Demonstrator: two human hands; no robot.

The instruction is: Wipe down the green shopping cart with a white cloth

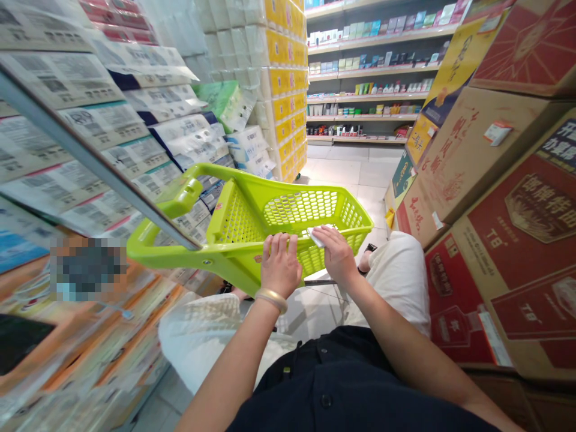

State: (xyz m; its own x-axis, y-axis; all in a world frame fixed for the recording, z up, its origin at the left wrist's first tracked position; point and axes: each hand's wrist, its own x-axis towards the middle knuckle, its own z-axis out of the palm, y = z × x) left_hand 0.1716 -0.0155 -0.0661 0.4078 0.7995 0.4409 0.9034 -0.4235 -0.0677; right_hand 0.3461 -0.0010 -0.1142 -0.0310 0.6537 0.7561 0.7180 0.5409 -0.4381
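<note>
A lime-green plastic shopping cart (240, 261) with a perforated basket stands sideways before my knees. My left hand (281, 264), with a bangle at its wrist, curls its fingers over the basket's near rim. On the same rim, further right, my right hand (336, 252) presses a folded white cloth or tissue (316, 236) against the plastic; I cannot tell which it is. The cart's push handle (184, 195) is at the left, apart from both hands. No goods show in the visible part of the basket.
Packs of paper goods (94, 120) are piled on the left, with yellow-and-white packs (283, 90) stacked behind the cart. Cardboard cartons (450, 168) line the right side. Shelves of small products (369, 75) stand at the back. A metal pole (112, 171) slants across the left.
</note>
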